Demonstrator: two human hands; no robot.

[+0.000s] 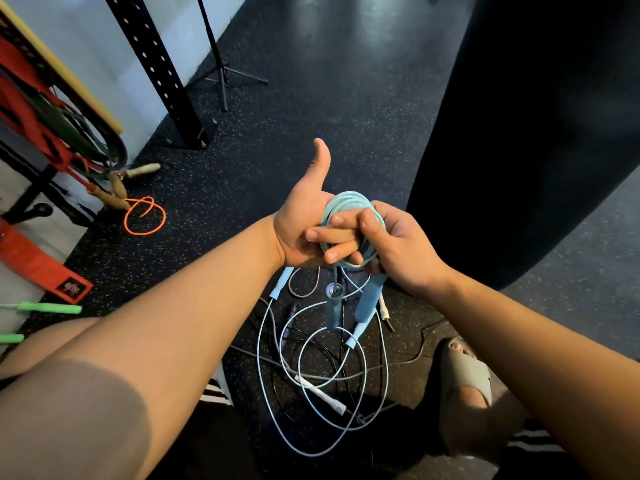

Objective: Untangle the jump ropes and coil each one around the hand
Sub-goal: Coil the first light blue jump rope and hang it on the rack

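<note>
Mid-frame, my left hand (304, 220) is the spool: thumb up, fingers curled through the blue rope (349, 206) coil. My right hand (398, 244) clamps the loops so they don't spring loose. Handles (369, 299) dangle below; the tangle (322, 386) waits on the floor (311, 98), lower center.

1. A small black patch (71, 287) is sitting at the end of the red strap (33, 263) lying on the floor at the left; it is carrying a pale logo or a few letters, but they are blurring too much to make out
2. Nothing else in view is showing any text, number, brand or sign that can be read
</note>
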